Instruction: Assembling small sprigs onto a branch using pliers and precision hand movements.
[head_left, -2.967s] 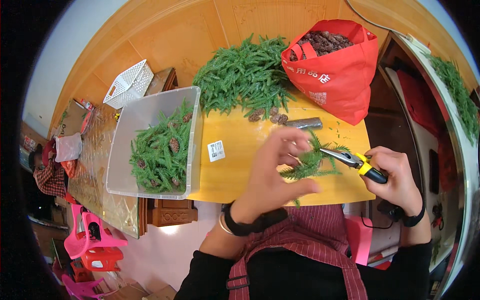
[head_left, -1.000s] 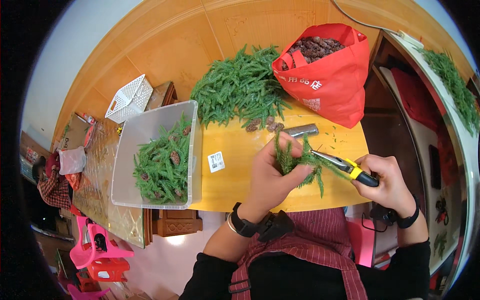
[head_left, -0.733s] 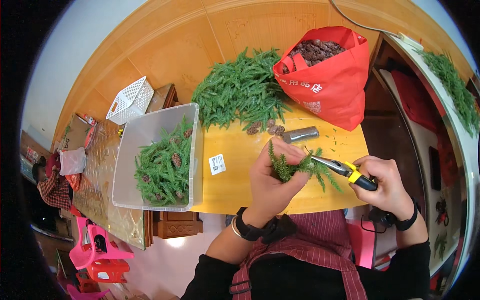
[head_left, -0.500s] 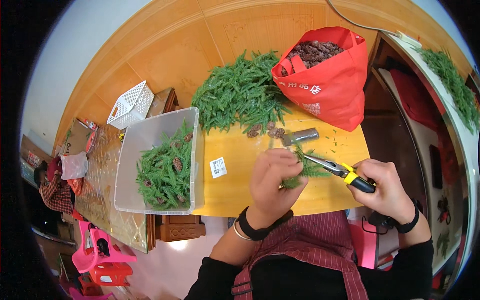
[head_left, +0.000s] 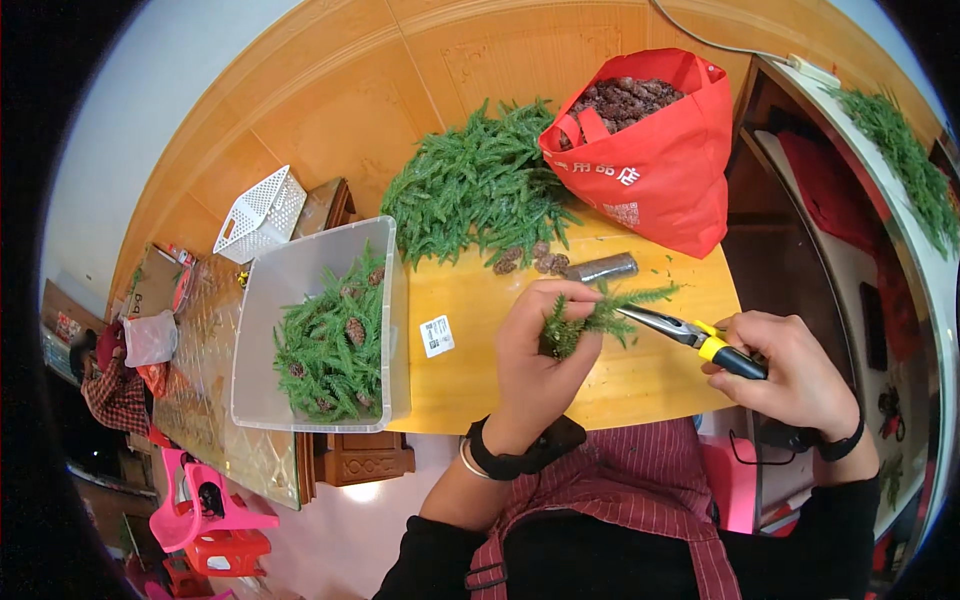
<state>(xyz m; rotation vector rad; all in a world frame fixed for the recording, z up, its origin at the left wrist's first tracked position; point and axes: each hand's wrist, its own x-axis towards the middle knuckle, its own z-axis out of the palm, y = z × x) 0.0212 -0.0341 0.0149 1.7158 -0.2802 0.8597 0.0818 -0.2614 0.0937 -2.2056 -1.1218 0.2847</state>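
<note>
In my left hand [head_left: 545, 345] is a green artificial pine sprig [head_left: 603, 318], gripped between thumb and fingers over the table. My right hand [head_left: 790, 375] is closed round pliers [head_left: 735, 358] with black and yellow handles. The metal jaws of the pliers reach left to the sprig; whether they pinch it I cannot make out. Beyond my left hand lie several loose pine cones [head_left: 508, 261] and a dark grey cylinder [head_left: 602, 268]. A clear plastic tub [head_left: 262, 345] to the left holds green sprigs with brown cones [head_left: 355, 331] among them.
At the table's back is a heap of green sprigs [head_left: 475, 185], beside a red bag [head_left: 660, 165] filled with pine cones. A white label [head_left: 436, 336] lies near the tub. Further left are a white basket [head_left: 262, 212], pink chair [head_left: 205, 505] and a person in a checked shirt [head_left: 115, 395].
My right hand and the pliers have shifted slightly right and down. The left hand has turned the sprig, so more of it shows, with one tip now pointing right.
</note>
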